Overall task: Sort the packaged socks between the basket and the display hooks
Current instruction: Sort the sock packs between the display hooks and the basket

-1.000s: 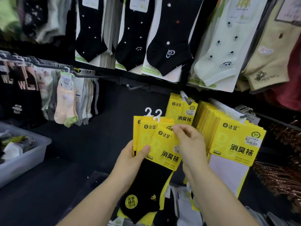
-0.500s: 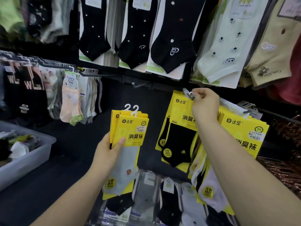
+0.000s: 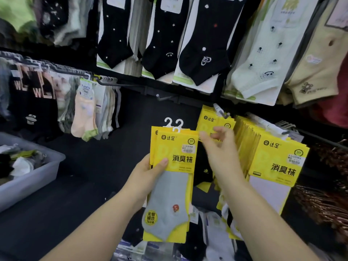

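The left hand (image 3: 150, 172) grips a stack of yellow card sock packs (image 3: 175, 159), thumb on front. The right hand (image 3: 220, 149), blurry, fingers spread open, holds nothing beside them. A pack could miss the thin metal hook (image 3: 219, 111) behind and fall.

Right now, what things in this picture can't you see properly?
All in the head view:
- Right hand: motion blur, so it is unclear whether it grips anything.
- Rear packs in the left hand: the grey-sock pack in front covers them, so they cannot be counted.
- Label print: too small to read.
- Basket: cut off by the left edge, and its contents are blurred.
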